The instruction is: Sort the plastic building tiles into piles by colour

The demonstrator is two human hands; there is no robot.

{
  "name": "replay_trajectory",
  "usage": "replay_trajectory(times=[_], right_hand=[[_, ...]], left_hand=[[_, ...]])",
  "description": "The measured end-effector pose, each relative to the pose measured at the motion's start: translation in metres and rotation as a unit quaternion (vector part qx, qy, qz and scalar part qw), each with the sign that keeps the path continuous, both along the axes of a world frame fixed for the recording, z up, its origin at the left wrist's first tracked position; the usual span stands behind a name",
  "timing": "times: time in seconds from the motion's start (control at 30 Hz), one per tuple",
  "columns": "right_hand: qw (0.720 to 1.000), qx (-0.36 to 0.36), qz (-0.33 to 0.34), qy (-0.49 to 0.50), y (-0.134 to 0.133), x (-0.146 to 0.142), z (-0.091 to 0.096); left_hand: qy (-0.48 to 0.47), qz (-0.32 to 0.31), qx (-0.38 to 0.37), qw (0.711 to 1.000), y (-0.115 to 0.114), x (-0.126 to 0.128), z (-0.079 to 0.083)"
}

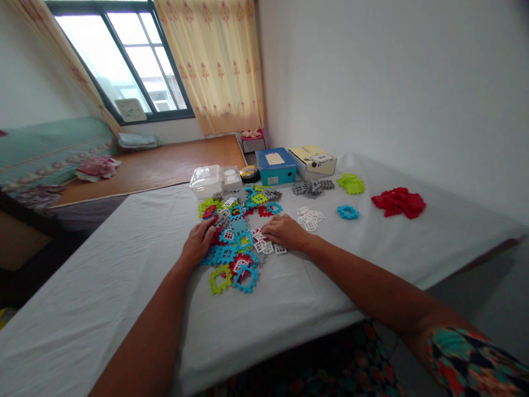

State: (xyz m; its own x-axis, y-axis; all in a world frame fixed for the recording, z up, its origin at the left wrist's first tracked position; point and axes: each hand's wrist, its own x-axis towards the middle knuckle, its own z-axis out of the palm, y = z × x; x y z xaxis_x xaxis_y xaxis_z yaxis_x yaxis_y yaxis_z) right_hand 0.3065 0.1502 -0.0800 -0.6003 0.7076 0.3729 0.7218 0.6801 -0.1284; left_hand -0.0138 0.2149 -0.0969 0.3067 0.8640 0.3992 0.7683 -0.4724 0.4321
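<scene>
A mixed heap of flat plastic building pieces with toothed edges lies in front of me, among them a light blue panel [238, 225], a green frame [220, 279] and a blue frame [247, 279]. My left hand [199, 241] rests at the heap's left side, fingers stretched out over red pieces [216, 236]. At the right side, my right hand [286, 231] has its fingers bent and drawn together on small white window pieces [261, 246]. Its fingertips are partly hidden, and the piece in them shows only in part.
Sorted piles lie to the right: white windows [309, 218], grey pieces [313, 188], green pieces [351, 183], blue pieces [347, 212] and red pieces [399, 202]. Behind the heap stand a clear plastic box [206, 181], a blue box [276, 166] and a yellow box [313, 162].
</scene>
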Motion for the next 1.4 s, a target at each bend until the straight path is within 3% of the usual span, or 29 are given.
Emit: replay_trajectory(times=[0.3, 0.6, 0.73, 0.9, 1.03, 1.2, 1.4], right_hand=[[1.000, -0.012, -0.019, 0.002, -0.004, -0.007, 0.000], [0.992, 0.003, -0.112, 0.052, -0.010, -0.011, 0.012], [0.975, 0.009, -0.188, 0.121, 0.002, 0.017, 0.017], [0.925, -0.064, -0.315, 0.203, 0.017, 0.085, 0.017], [0.918, -0.104, -0.334, 0.189, 0.019, 0.123, 0.011], [0.911, -0.061, -0.374, 0.163, 0.020, 0.134, 0.009], [0.919, -0.013, -0.367, 0.147, 0.022, 0.118, 0.008]], left_hand=[[-0.004, 0.005, 0.002, 1.000, 0.001, -0.001, -0.001], [0.004, -0.001, 0.000, 1.000, 0.002, -0.003, -0.003], [0.003, 0.001, -0.006, 1.000, 0.001, -0.002, -0.001], [-0.002, 0.001, -0.007, 1.000, 0.000, 0.000, 0.001], [-0.004, 0.000, -0.007, 1.000, 0.000, 0.000, 0.000], [-0.004, 0.005, -0.009, 1.000, 0.000, -0.001, -0.001], [-0.001, -0.002, -0.007, 1.000, -0.001, -0.001, 0.001]])
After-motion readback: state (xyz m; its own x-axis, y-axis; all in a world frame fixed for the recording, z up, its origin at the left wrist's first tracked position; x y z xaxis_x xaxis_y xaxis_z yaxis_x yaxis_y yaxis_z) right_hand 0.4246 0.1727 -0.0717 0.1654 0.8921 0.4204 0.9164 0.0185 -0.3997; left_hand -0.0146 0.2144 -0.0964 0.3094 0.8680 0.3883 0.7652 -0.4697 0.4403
